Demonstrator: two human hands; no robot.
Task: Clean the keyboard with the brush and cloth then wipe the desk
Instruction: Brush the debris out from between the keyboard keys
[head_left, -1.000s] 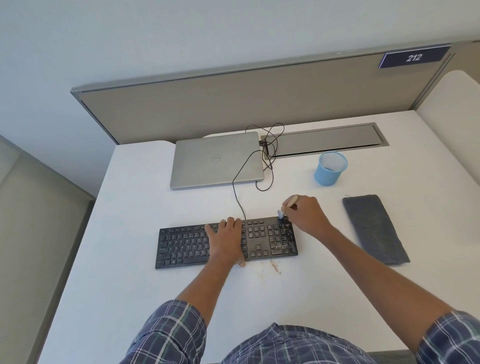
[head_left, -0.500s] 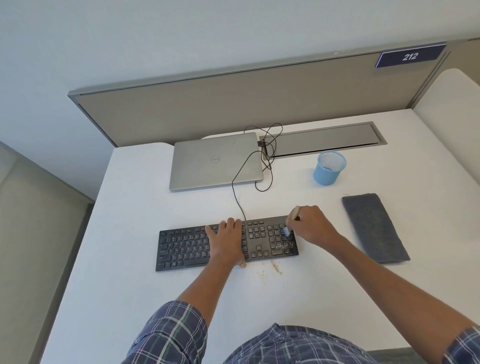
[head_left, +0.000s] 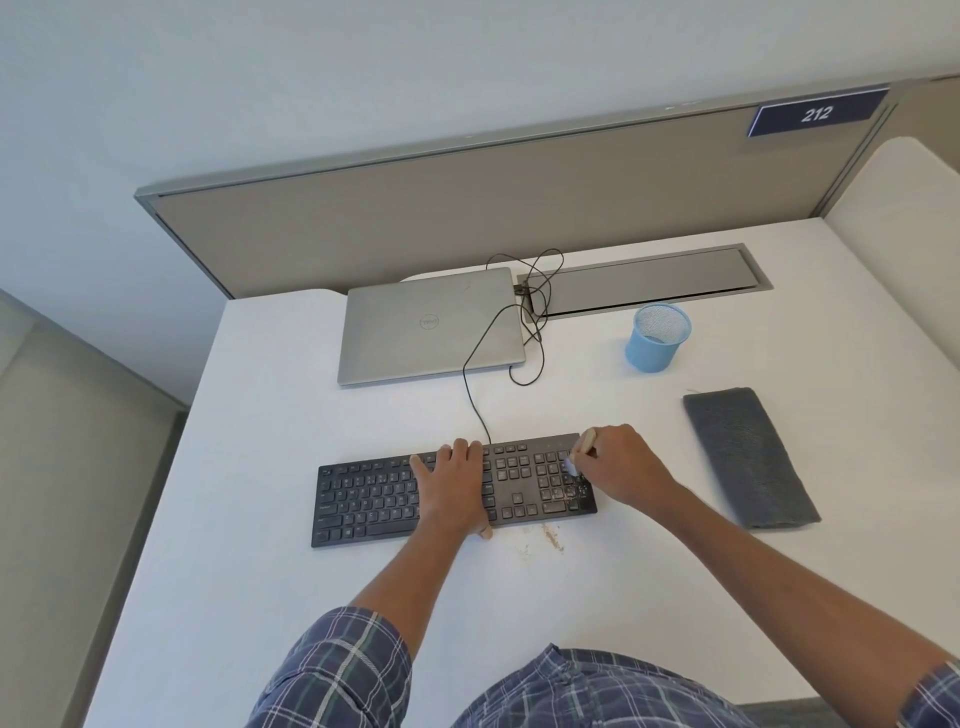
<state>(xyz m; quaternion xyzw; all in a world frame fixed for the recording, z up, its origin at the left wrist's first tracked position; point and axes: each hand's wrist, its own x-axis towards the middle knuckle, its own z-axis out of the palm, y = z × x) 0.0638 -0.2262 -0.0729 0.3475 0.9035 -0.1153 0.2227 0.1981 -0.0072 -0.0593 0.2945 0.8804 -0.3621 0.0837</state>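
The step in hand is the brushing of the keyboard (head_left: 374, 499), which is the first part of the task. The keyboard lies on the white desk (head_left: 260, 519), directly in front of the person. The left hand (head_left: 454, 488) lies flat on the middle keys with the fingers straight and close together. It holds nothing, and I judge that it presses the keyboard so that it does not slide. The right hand (head_left: 618, 467) has its fingers curled round the pale handle of the brush (head_left: 586, 442), and the bristle end touches the number pad near its far row. Pale crumbs (head_left: 551, 538) lie on the desk just beside the near edge of the keyboard, and some specks show also among the number pad keys. The grey cloth (head_left: 748, 457) rests folded on the desk to the right, well apart from both hands. The next move, I think, calls for short light strokes toward the near edge, and after this the keys to the left need the same
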